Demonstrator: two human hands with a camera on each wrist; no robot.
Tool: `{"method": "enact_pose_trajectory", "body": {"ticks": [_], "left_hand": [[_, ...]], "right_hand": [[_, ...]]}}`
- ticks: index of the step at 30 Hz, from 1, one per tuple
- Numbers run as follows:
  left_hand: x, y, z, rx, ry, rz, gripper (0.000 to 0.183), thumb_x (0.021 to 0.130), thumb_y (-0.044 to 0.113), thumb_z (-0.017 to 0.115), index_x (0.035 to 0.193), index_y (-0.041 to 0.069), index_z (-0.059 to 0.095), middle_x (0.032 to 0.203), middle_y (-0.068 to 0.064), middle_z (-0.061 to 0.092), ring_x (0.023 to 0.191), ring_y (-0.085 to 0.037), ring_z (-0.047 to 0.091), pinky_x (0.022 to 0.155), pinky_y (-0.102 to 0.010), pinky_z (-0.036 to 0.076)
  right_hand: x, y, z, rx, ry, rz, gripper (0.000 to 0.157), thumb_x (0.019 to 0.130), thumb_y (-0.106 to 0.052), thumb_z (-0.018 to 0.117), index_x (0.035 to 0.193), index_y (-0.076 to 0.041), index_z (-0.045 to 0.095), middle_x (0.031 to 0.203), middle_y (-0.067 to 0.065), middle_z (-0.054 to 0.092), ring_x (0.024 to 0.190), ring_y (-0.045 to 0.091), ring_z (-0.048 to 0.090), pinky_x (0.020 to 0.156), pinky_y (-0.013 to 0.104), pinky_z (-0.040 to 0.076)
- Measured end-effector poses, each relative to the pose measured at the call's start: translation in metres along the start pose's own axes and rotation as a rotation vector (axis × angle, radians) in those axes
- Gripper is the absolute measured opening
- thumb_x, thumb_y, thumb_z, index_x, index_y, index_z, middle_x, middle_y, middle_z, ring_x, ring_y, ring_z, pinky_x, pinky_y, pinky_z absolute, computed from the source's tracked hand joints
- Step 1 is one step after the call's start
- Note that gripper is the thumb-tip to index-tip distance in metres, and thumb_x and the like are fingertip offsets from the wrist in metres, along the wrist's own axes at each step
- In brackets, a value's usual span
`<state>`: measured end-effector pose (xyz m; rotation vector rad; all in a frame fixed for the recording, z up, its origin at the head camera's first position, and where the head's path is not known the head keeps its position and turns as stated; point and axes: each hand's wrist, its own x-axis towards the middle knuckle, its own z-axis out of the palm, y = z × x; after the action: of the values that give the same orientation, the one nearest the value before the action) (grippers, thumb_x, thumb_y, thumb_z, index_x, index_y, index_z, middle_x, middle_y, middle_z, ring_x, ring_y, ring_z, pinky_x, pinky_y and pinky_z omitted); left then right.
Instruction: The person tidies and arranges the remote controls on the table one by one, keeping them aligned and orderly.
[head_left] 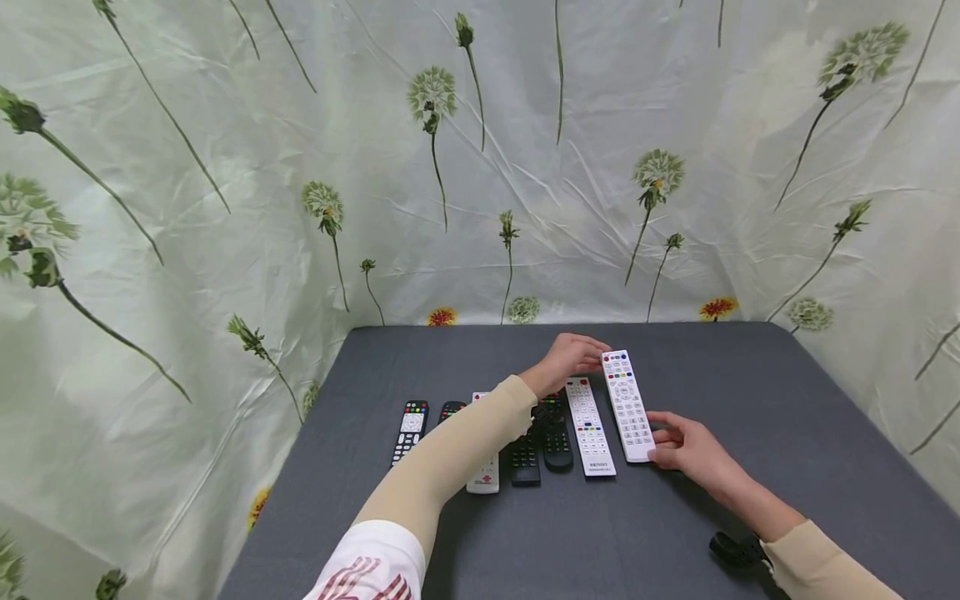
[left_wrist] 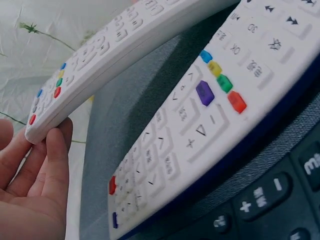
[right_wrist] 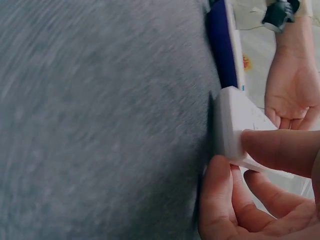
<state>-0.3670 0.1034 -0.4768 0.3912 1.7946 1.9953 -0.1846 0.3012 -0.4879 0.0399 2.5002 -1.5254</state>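
A white remote control (head_left: 628, 407) with small coloured buttons is held between both hands at the right end of a row of remotes. My left hand (head_left: 567, 358) pinches its far end; in the left wrist view the fingers (left_wrist: 57, 165) curl under that end, which is raised off the table. My right hand (head_left: 693, 454) grips the near end by its right corner, thumb (right_wrist: 280, 150) on top and fingers below, low over the cloth. Just left lies a second white remote (head_left: 591, 429) with a dark blue underside, close beside the held one.
Further left in the row lie a black remote (head_left: 558, 442), another black one (head_left: 526, 462), a white one (head_left: 483, 477) partly under my left forearm, and more black ones (head_left: 410, 427). A dark grey cloth (head_left: 570, 542) covers the table. A flower-patterned curtain (head_left: 525, 167) hangs behind it.
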Motion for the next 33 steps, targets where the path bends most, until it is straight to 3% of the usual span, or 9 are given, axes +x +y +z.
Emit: {"method": "enact_pose_trajectory", "body": {"ticks": [6,13,22,27,33], "left_hand": [[0.003,-0.0012,0.0,0.106,-0.021,0.006,0.016,0.095,0.001,0.063,0.102,0.0,0.078,0.098,-0.015,0.074,0.081,-0.019,0.071,0.078,-0.036,0.06],[0.0016,-0.0035,-0.0023,0.173,-0.066,0.035,0.016,0.096,0.0,0.063,0.103,-0.003,0.076,0.098,-0.015,0.074,0.082,-0.019,0.071,0.082,-0.039,0.059],[0.0011,-0.0008,-0.0085,0.491,-0.134,0.089,0.019,0.1,0.012,0.062,0.107,0.008,0.079,0.099,0.001,0.072,0.088,-0.02,0.069,0.078,-0.036,0.057],[0.004,-0.0025,-0.0077,0.627,-0.167,0.096,0.023,0.1,0.018,0.061,0.114,0.01,0.078,0.109,0.006,0.071,0.097,-0.01,0.065,0.082,-0.032,0.054],[0.0042,-0.0074,-0.0057,0.627,-0.161,0.054,0.025,0.099,0.021,0.064,0.117,0.01,0.077,0.111,0.006,0.072,0.102,-0.01,0.064,0.083,-0.033,0.053]], "right_hand": [[-0.0018,0.0024,0.0034,-0.089,0.004,-0.049,0.068,0.089,-0.006,0.073,0.147,0.009,0.04,0.11,0.014,0.064,0.09,0.023,0.059,0.067,0.029,0.052],[-0.0049,0.0036,0.0071,-0.117,0.032,-0.036,0.065,0.088,-0.007,0.073,0.145,0.007,0.045,0.103,0.011,0.063,0.086,0.023,0.056,0.063,0.028,0.049],[-0.0089,0.004,0.0096,-0.129,0.051,-0.003,0.063,0.089,-0.01,0.074,0.144,0.005,0.047,0.102,0.01,0.062,0.086,0.022,0.056,0.064,0.029,0.048],[-0.0087,0.0054,0.0095,-0.14,0.072,-0.027,0.059,0.089,-0.01,0.074,0.141,0.004,0.051,0.098,0.01,0.062,0.081,0.021,0.057,0.062,0.029,0.049],[-0.0091,0.0072,0.0085,-0.133,0.073,-0.049,0.056,0.089,-0.01,0.073,0.139,0.004,0.053,0.097,0.009,0.062,0.08,0.021,0.057,0.061,0.028,0.048]]}}
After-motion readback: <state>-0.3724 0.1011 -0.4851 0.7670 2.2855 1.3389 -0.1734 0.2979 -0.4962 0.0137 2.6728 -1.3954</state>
